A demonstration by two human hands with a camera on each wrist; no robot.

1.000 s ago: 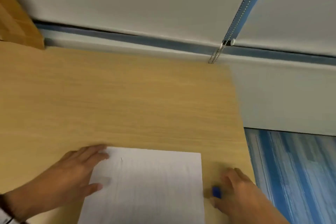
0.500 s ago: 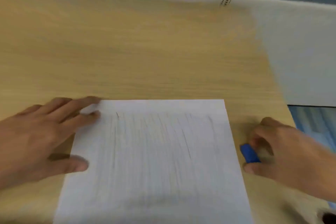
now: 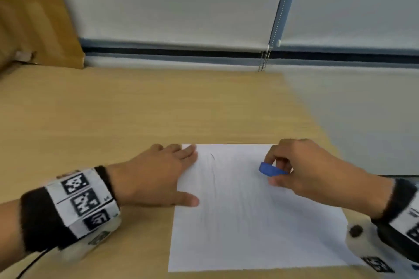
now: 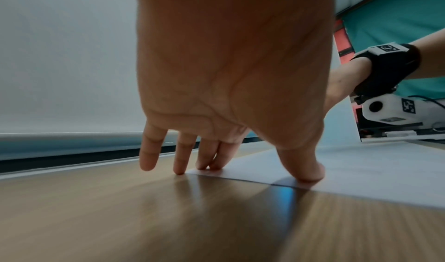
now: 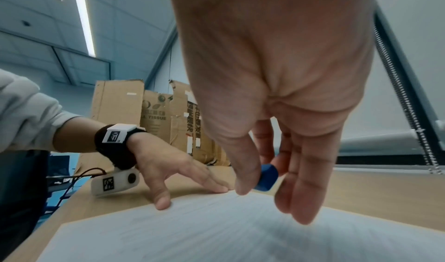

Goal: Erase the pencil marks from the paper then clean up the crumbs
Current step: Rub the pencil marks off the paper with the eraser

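A white sheet of paper [image 3: 254, 215] with faint grey pencil strokes lies on the wooden desk [image 3: 136, 115]. My left hand [image 3: 158, 179] lies flat, fingers straight, pressing the sheet's left edge and far left corner; in the left wrist view its thumb and fingertips [image 4: 305, 171] touch the paper [image 4: 373, 172]. My right hand [image 3: 301, 170] hovers over the sheet's far right part and pinches a small blue eraser [image 3: 271, 169] between thumb and fingers. In the right wrist view the eraser [image 5: 267, 176] sits just above the paper [image 5: 216, 228].
The desk's right edge [image 3: 322, 129] runs close to the paper, with grey floor beyond. A roller blind with a bead chain [image 3: 264, 61] hangs behind the desk. Cardboard boxes [image 5: 156, 117] stand to the left. A wooden panel [image 3: 34, 13] rises at the far left.
My right hand has picked the blue eraser up from the desk beside the paper and carried it left over the sheet. My left hand stays pressed on the left edge.
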